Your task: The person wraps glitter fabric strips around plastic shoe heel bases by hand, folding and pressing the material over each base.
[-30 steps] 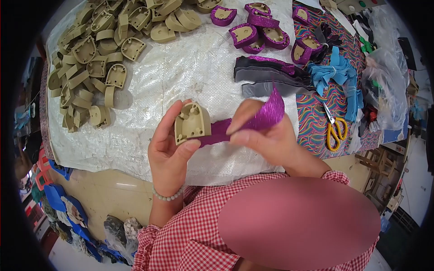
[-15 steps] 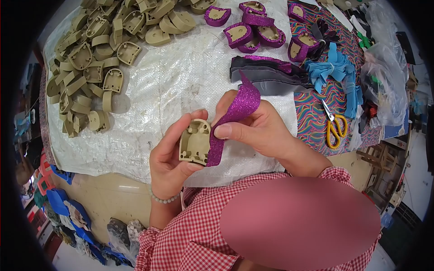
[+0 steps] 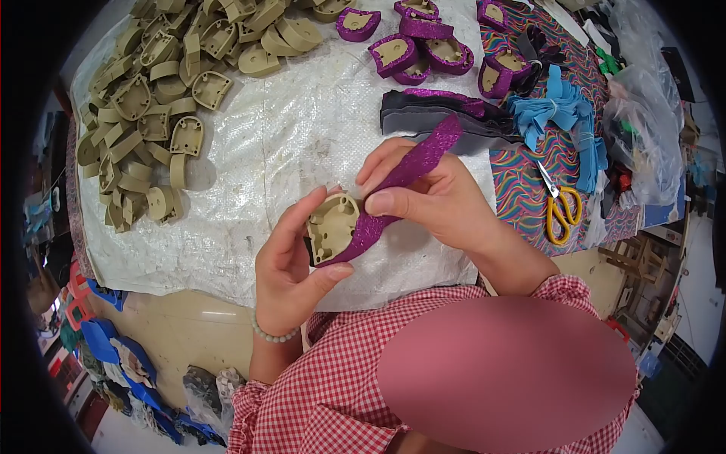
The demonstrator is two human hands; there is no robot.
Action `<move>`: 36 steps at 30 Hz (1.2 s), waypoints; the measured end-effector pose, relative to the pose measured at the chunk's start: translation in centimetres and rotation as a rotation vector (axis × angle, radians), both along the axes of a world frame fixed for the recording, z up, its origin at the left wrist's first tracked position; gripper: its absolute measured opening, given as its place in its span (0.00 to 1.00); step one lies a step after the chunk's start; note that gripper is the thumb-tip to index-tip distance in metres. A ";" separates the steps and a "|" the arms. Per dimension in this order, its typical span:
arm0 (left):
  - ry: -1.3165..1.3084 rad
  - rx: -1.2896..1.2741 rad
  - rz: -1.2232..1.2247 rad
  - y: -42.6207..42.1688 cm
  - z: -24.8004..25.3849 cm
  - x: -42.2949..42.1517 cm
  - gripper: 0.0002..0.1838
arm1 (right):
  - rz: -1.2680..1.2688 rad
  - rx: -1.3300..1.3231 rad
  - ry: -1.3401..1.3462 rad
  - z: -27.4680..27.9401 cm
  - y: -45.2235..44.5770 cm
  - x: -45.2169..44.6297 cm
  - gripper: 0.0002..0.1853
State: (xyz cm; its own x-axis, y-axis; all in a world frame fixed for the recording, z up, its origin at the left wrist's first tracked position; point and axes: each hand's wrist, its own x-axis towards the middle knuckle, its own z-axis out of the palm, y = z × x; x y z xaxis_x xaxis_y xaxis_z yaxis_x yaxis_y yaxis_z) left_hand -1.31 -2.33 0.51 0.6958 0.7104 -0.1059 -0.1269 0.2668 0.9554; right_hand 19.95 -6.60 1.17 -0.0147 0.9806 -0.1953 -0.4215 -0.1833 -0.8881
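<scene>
In the head view, cradle the tan block (image 3: 330, 228) in the left hand (image 3: 283, 278), hollow face towards the camera — thumb at six o'clock. Pinch the purple strip (image 3: 427, 160) in the right hand (image 3: 448, 206) at the block's two o'clock. Draw evenly, press flat against the curved wall — edge level, no creases.

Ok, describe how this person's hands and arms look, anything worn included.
The left hand and right hand are bare. A bracelet of pale, round beads circles the left wrist. The sleeves are red-and-white checked, with gathered ends.
</scene>
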 end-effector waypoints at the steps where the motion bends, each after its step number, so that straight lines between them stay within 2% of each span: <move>1: -0.016 0.034 -0.032 0.3 -0.1 -0.1 0.41 | 0.028 -0.033 0.010 0.2 0.1 0.0 0.06; 2: -0.031 0.068 -0.063 0.5 -0.2 -0.2 0.41 | 0.056 -0.067 0.021 0.4 0.2 -0.1 0.05; 5: -0.080 0.020 0.187 -0.4 0.0 1.1 0.41 | -0.026 0.124 -0.046 -0.3 -0.1 -0.7 0.09; 8: 0.003 -0.025 0.387 -1.6 -0.2 2.3 0.42 | -0.180 0.493 -0.547 -1.3 -0.1 -0.7 0.07; 11: 0.077 -0.024 0.289 -2.2 0.5 2.6 0.43 | -0.095 0.505 -0.587 -1.5 -0.6 -0.9 0.06; 12: 0.068 -0.059 0.260 -1.8 0.5 2.4 0.44 | -0.124 0.319 -0.247 -1.1 -0.8 -1.5 0.05; 15: 0.020 0.038 0.115 -1.3 -0.2 1.8 0.44 | -0.027 0.022 0.044 -0.9 -0.6 -0.3 0.07; 19: -0.003 0.063 -0.016 -0.5 0.0 1.6 0.47 | 0.008 0.141 -0.097 -1.3 0.1 0.0 0.10; 22: -0.038 0.138 -0.136 0.6 -0.3 1.2 0.49 | 0.105 0.000 0.068 -0.7 -0.2 0.1 0.09; 23: -0.037 0.199 -0.167 1.1 -0.7 1.1 0.50 | 0.090 0.034 0.034 -0.8 -0.3 -0.1 0.09; 25: -0.069 0.093 -0.085 0.8 -0.7 1.4 0.51 | 0.059 0.104 -0.035 -1.2 -0.6 -0.4 0.09; 27: -0.136 -0.244 0.140 -0.6 -0.1 2.6 0.52 | -0.105 0.268 -0.205 -1.3 -0.4 -0.8 0.08; 28: -0.022 -0.161 0.101 -0.6 -0.2 2.5 0.50 | -0.186 0.350 -0.289 -1.4 -0.4 -1.0 0.08; 31: 0.141 -0.264 0.122 -1.1 0.2 3.0 0.46 | -0.110 0.478 -0.608 -2.0 -1.1 -1.0 0.07; 32: 0.112 -0.234 0.142 -1.1 0.3 3.1 0.42 | -0.181 0.321 -0.273 -2.6 -1.5 -2.0 0.08; 35: 0.104 -0.135 0.112 -0.9 0.2 3.0 0.42 | -0.188 0.138 0.016 -2.1 -1.5 -1.8 0.09; 36: 0.107 -0.119 0.104 -0.9 0.1 3.0 0.42 | -0.159 0.105 0.022 -1.8 -1.4 -1.6 0.08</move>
